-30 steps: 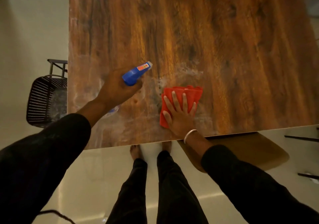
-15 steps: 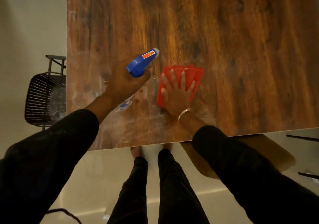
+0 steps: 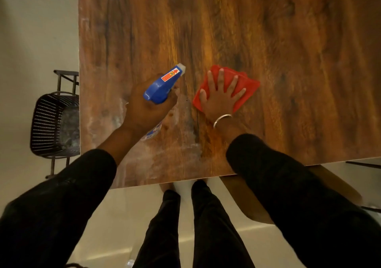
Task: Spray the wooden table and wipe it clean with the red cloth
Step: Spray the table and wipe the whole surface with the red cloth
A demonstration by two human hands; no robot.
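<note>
The red cloth lay flat on the wooden surface, a little toward the near edge and roughly midway along it. The right hand pressed down on the cloth palm first, its fingers spread apart and stretched away from the person, so that red fabric showed beyond the fingertips and to the right of the hand. A pale metal bangle circled the right wrist, just above a black sleeve.

Just beside the cloth on the left, apart from it, the left hand held a spray bottle above the surface. Its fingers were wrapped tightly around the neck of the bottle below the blue trigger head, and the whitish nozzle pointed away from the person and slightly right. A red and yellow sticker sat on top of the head. A part of the bottle's body with a blue and white label showed beneath the hand near the wrist.

Whitish streaks and smears covered the surface on its left side and along the near edge below the left hand; the right half looked darker and plainer in grain.

Beyond the left edge of the surface stood a dark wire basket on the pale floor. The person's dark trouser legs stood at the near edge.
</note>
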